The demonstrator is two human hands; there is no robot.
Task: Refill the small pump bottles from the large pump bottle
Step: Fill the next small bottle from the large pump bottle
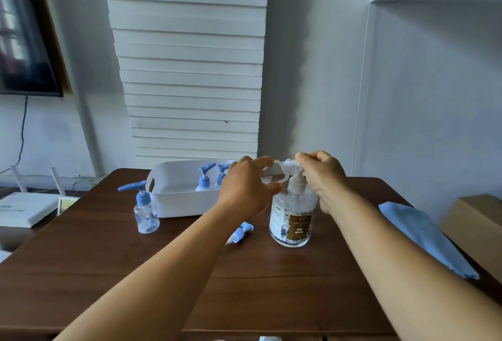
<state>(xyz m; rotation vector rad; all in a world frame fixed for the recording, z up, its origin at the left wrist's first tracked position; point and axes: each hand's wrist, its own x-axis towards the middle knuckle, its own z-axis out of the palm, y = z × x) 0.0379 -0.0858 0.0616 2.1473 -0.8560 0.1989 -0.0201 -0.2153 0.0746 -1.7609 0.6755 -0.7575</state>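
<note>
- One small clear plastic bottle (pixel 273 177), its cap off, sits in your left hand (pixel 245 191), whose fingers curl round it and hold it tilted at the spout of the large clear pump bottle with the brown label (pixel 292 218), which stands on the dark wooden counter (pixel 244 286).
- Your right hand (pixel 323 177) rests on the large bottle's pump head, fingers curled over it.
- You judge this fill as under way; its level is hidden.
- The loose blue pump cap (pixel 241 233) lies on the counter, not yet screwed back.
- A capped small blue-pump bottle (pixel 145 211) stands beside the white plastic tub (pixel 173 199); two more (pixel 205 179) wait inside, their levels hidden.
</note>
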